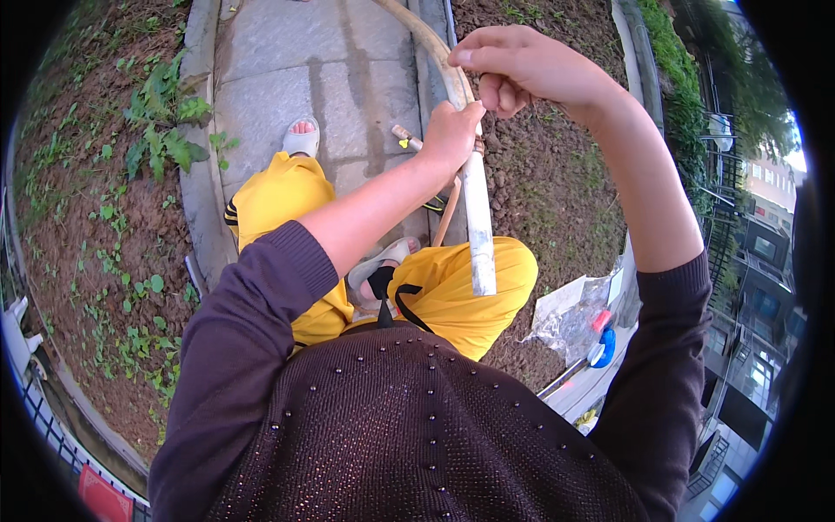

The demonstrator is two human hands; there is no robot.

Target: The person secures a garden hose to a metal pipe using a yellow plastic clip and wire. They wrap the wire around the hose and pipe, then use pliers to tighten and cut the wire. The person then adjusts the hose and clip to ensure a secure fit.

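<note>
A pale yellowish hose [426, 36] curves down from the top of the view and meets a straight white pipe [477, 209]. Around the joint, just below my fingers, is a brownish band. My left hand [454, 135] is closed round the hose at this joint, thumb pointing right. Close by on its right is my right hand [522, 71], index finger reaching over the hose and the other fingers curled in; whatever they pinch is too small to make out. The pipe's lower end lies over my right knee in yellow trousers [487, 261].
I squat on a grey paved path [283, 52] between soil beds. Near my right foot lie a wooden handle [448, 213] and a short stick-like piece with a yellow spot [405, 137]. Clear plastic sheeting [570, 317] and a blue object [604, 348] lie at right. Leafy weeds [161, 122] grow at left.
</note>
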